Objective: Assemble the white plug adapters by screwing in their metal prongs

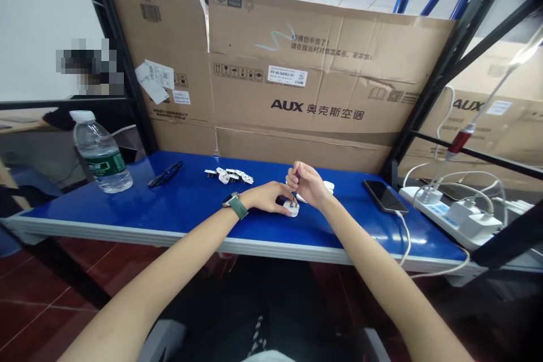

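My left hand (268,197), with a watch on its wrist, has its thumb and fingers closed around a small white plug piece (292,211) and steadies it on the blue table. My right hand (309,185) is closed in a fist above it, gripping a screwdriver (295,197). Only the screwdriver's thin dark shaft shows, upright, its lower end at the plug piece; the fingers hide the handle. More white pieces (329,186) lie behind my right hand, partly covered. To the left is a small pile of white plug parts (229,175) with dark prongs.
Folded black glasses (165,174) and a water bottle (104,153) stand on the left. A phone (385,197) with a white cable lies right, beside a power strip (441,216) full of chargers. Cardboard (254,102) walls off the back. Another person (91,68) sits far left.
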Available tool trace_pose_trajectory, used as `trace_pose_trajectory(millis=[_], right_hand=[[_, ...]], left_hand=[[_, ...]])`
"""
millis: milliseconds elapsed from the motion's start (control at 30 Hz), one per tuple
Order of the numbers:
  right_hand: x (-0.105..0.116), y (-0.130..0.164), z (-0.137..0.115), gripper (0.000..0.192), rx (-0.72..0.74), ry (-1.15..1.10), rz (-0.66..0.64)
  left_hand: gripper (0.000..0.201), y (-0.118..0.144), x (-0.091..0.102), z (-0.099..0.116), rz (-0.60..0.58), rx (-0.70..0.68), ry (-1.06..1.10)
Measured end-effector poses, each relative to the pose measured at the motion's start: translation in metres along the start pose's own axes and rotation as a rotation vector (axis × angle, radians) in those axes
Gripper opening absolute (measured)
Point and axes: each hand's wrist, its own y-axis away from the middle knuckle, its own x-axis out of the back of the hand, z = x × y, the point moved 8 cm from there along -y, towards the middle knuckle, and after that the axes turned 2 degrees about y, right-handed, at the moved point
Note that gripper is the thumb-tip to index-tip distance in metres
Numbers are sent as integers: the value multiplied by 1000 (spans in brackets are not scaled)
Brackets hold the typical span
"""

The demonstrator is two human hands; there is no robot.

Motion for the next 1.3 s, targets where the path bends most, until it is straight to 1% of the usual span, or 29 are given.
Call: trace_pose_trajectory(millis=[133, 300, 400, 567, 667, 800, 933, 1033, 1200, 1300], right_hand=[[0, -1, 2, 33, -20, -34, -7], [-1, -1, 6, 37, -55, -31, -8], [-1, 0, 5, 39, -33, 25, -3], [-2, 0, -1, 44, 32, 78, -16], [-2, 0, 2, 42, 5, 79, -17], [2, 0, 4, 36, -30, 46, 22], [6, 0, 5, 43, -59, -15, 39], [4, 0, 2, 47, -23, 9, 25], [4, 0, 1, 46, 48, 81, 26], [5, -1, 3, 45, 28, 136, 14]], left_hand=[[36, 0, -1, 1, -19, 16, 9], [35, 0, -2, -1, -3, -3, 16], [36, 0, -2, -3, 13, 8, 17], [36, 0, 0, 0, 27, -8, 27], [36, 0, 1, 0, 34, 4, 29], [36, 0, 1, 2, 18, 12, 24], [35, 0, 1, 5, -8, 18, -11], [36, 0, 1, 5, -5, 22, -24], [34, 0, 1, 2, 31, 3, 2], [33, 0, -1, 0, 24, 1, 10]])
